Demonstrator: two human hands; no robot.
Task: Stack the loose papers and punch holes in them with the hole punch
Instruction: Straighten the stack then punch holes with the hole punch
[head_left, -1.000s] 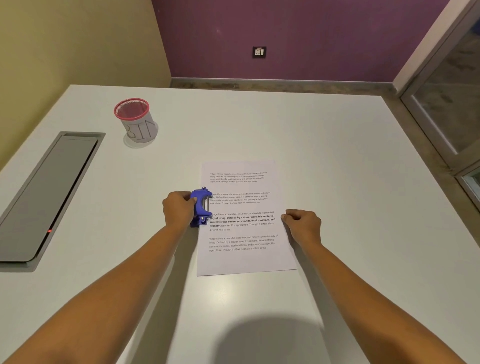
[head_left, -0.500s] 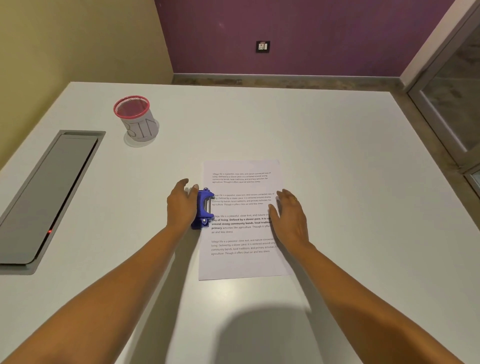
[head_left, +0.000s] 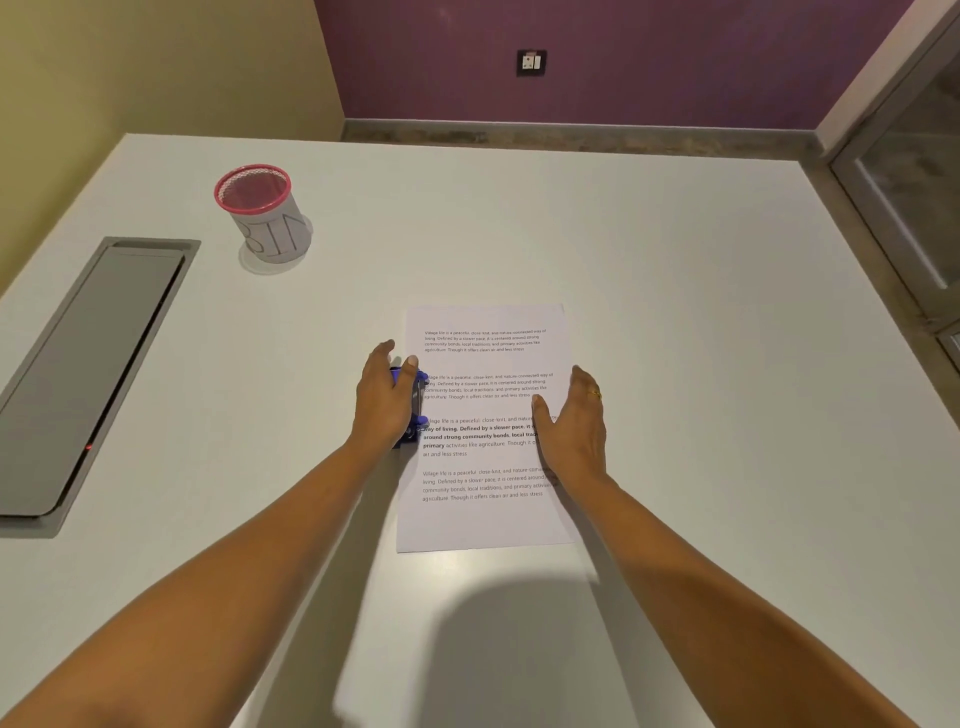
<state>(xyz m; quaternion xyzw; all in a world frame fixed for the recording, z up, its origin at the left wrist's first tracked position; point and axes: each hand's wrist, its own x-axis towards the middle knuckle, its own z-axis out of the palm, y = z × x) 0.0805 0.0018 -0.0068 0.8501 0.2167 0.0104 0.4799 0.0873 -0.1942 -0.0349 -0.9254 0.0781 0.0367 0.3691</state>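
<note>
White tabletop (head_left: 691, 322) fills your view, with a purple wall and a wall socket (head_left: 531, 63) beyond its far edge. Your stack of papers (head_left: 485, 358) lies flat near the middle, printed side up, its edges squared. The blue hole punch (head_left: 422, 422) sits on the left edge of the papers, about halfway along, with its mouth over the margin. Your left hand (head_left: 387, 402) lies on top of the punch, fingers extended over it rather than curled around it. Your right hand (head_left: 571, 426) rests flat on the right side of the papers, fingers straight and together, a ring (head_left: 595, 394) on one finger. Far left of the papers and further back stands a pink-rimmed mesh cup (head_left: 265, 213); left of that, a grey recessed hatch (head_left: 88, 374) is set into the table.
</note>
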